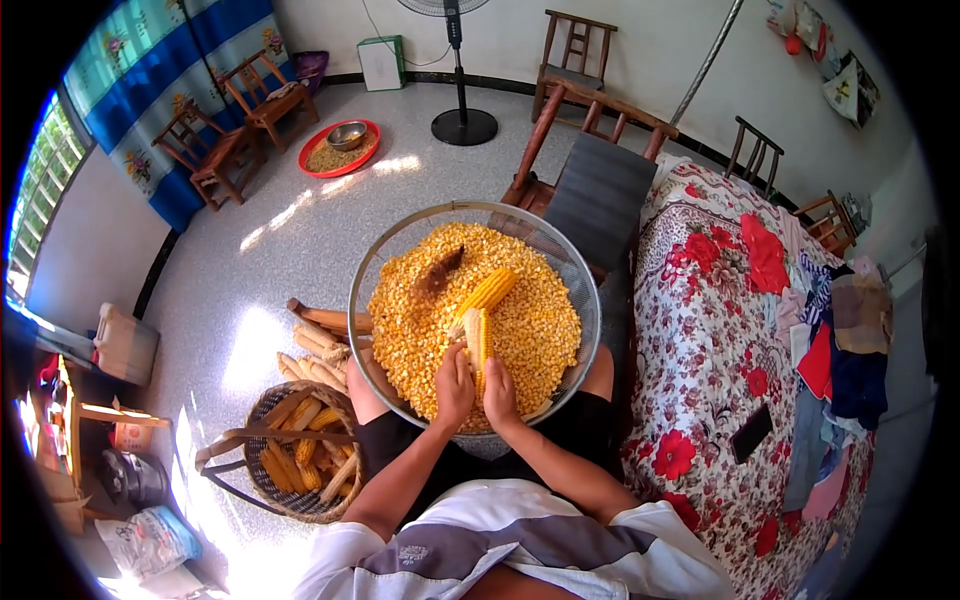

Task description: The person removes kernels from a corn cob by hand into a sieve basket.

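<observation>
A partly shelled corn cob stands between my two hands, with a pale stripped side and yellow kernels still on the other. My left hand closes on its left side near the lower end. My right hand presses against it from the right, fingers closed. Both hands are over a wide mesh basket resting on my lap, filled with loose yellow kernels. Just beyond the held cob lies a second, fuller corn cob on the kernels. A brown, dark-tipped piece lies farther back.
At my left stands a woven basket of unshelled cobs, with bare cobs on the floor behind it. A wooden chair is ahead, and a flower-covered bed is on my right. A fan and a red tray are farther off.
</observation>
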A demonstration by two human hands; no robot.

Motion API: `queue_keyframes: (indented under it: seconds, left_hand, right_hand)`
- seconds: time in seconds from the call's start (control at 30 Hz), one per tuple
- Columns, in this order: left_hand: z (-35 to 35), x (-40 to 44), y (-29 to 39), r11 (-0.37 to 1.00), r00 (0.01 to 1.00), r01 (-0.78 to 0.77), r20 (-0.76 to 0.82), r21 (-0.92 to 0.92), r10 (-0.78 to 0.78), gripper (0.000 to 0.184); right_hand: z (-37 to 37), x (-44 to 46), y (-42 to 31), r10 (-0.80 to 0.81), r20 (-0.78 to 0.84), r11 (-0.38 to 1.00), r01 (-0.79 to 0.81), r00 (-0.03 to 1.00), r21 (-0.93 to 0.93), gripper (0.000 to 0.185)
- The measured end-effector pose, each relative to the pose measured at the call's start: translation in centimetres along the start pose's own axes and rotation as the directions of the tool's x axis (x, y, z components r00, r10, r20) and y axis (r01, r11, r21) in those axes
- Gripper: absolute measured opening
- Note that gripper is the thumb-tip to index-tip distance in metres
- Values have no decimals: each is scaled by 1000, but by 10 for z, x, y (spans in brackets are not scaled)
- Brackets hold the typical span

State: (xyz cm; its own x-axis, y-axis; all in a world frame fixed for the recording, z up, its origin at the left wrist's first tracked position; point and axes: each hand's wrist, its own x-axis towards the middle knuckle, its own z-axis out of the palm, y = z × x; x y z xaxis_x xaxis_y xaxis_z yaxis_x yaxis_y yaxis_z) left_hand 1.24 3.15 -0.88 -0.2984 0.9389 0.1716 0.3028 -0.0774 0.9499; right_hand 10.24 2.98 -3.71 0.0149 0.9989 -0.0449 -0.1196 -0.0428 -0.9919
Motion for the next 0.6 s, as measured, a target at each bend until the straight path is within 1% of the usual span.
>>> queue_keyframes:
  seconds: [0.03, 0.1, 0.13, 0.2, 0.23, 0.3, 0.33, 0.4, 0.43, 0.47, 0.5, 0.53, 0.6]
  left_hand:
    - [-1, 0, 2, 1000, 1000, -1, 0, 0, 1, 26]
    - [-2, -1, 9, 992, 998, 34, 62, -120, -27, 25]
    - [0, 0, 6, 992, 998, 33, 66, -121, -26, 25]
    - [4, 2, 3, 971, 971, -239, -23, -30, 238, 27]
    - [3, 0, 5, 971, 971, -237, -17, -32, 237, 27]
    - [-1, -2, 10, 959, 962, -272, 52, 83, 268, 33]
    - [-1, -2, 12, 958, 961, -274, 54, 81, 270, 33]
    - [-1, -3, 20, 992, 988, -79, 126, -95, 90, 38]
    - [-3, -2, 26, 992, 988, -79, 123, -95, 91, 38]
    - [-6, -2, 33, 995, 982, -6, 189, -98, 24, 40]
    - [-9, -2, 37, 993, 966, 69, 254, -94, -43, 43]
    - [-8, -3, 32, 993, 966, 72, 254, -92, -47, 43]
    - [-1, -4, 17, 969, 976, 49, 216, -241, 5, 45]
  right_hand:
    - [-2, 0, -3, -1, -1, 1000, 1, 1000, 1, 42]
    - [-6, -1, -15, 41, 9, 999, -40, 999, -25, 46]
    - [-4, -1, -21, 40, 6, 999, -40, 999, -25, 46]
    - [-2, 0, -31, -58, -72, 995, 63, 996, 78, 45]
    - [-3, 3, -32, -55, -78, 995, 62, 995, 78, 45]
    - [-4, 8, -36, -99, -29, 987, 101, 995, 122, 45]
    - [-4, 7, -39, -100, -32, 987, 104, 994, 121, 45]
    - [-3, 0, -45, -104, 32, 994, 103, 994, 23, 45]
    - [-2, 0, -41, -60, 77, 992, 51, 995, 119, 45]
    - [-1, -1, -40, -60, 82, 992, 50, 995, 118, 45]
    - [0, -3, -41, -95, 44, 993, 91, 995, 81, 46]
    - [2, -4, -42, -131, 5, 991, 130, 991, 42, 46]
    - [0, -3, -39, -99, 19, 994, 98, 995, 57, 47]
